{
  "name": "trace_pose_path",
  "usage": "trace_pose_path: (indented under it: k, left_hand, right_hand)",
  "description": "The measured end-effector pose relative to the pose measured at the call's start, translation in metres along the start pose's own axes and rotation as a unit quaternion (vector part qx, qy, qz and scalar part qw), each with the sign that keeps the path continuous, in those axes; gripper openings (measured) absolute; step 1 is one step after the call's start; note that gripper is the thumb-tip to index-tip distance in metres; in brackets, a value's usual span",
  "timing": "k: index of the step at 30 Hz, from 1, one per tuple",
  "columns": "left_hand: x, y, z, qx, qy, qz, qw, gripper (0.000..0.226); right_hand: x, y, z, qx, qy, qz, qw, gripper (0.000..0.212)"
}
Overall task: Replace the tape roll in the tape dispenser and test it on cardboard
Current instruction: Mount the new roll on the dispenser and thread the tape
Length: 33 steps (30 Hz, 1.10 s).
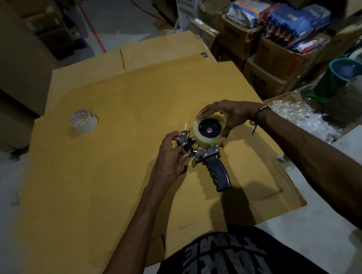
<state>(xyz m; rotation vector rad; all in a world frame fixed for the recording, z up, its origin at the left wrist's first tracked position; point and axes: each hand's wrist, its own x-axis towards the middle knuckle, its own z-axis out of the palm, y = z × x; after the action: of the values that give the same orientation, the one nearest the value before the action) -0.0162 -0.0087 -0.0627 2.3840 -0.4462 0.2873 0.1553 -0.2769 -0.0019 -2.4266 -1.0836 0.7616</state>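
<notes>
A tape dispenser (214, 166) with a black pistol handle and a metal frame lies on a big flat sheet of cardboard (115, 182). A clear tape roll (209, 140) sits on the dispenser's black hub. My right hand (227, 113) cups the roll from above and from the right. My left hand (172, 154) pinches the metal front end of the dispenser, by the roller and blade. A second, nearly used-up tape roll (83, 121) stands apart on the cardboard at the left.
More flattened cardboard (161, 52) lies behind the sheet. Open boxes of packaged goods (275, 33) stack up at the back right, with a green bucket (340, 74) and bubble wrap (296, 114) to the right. Tall boxes (14, 61) stand at the left. The floor is grey concrete.
</notes>
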Motion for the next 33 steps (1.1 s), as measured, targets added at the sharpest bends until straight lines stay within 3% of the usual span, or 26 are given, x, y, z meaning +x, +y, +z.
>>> trace_pose_path:
  k: [10,13,20,24,33]
  left_hand:
    - [-0.007,-0.003,-0.009,-0.048,-0.029,-0.028,0.998,0.013]
    - [-0.010,-0.010,-0.009,-0.047,-0.027,-0.038,0.998,0.014]
    - [-0.016,-0.015,-0.003,-0.020,-0.035,-0.045,0.998,0.014]
    - [-0.013,-0.017,-0.001,-0.017,-0.035,-0.058,0.998,0.019]
    - [-0.013,-0.023,-0.025,-0.041,-0.085,-0.042,0.995,0.014]
  right_hand:
    - [0.004,-0.006,-0.007,0.001,-0.032,-0.021,0.999,0.111]
    - [0.004,-0.013,-0.008,0.002,-0.044,0.007,0.999,0.109]
    - [-0.008,-0.036,0.010,-0.054,0.031,0.095,0.993,0.111]
    - [-0.009,-0.036,0.024,-0.053,0.077,0.085,0.992,0.110]
    - [-0.002,-0.023,0.008,-0.065,-0.001,0.010,0.998,0.109]
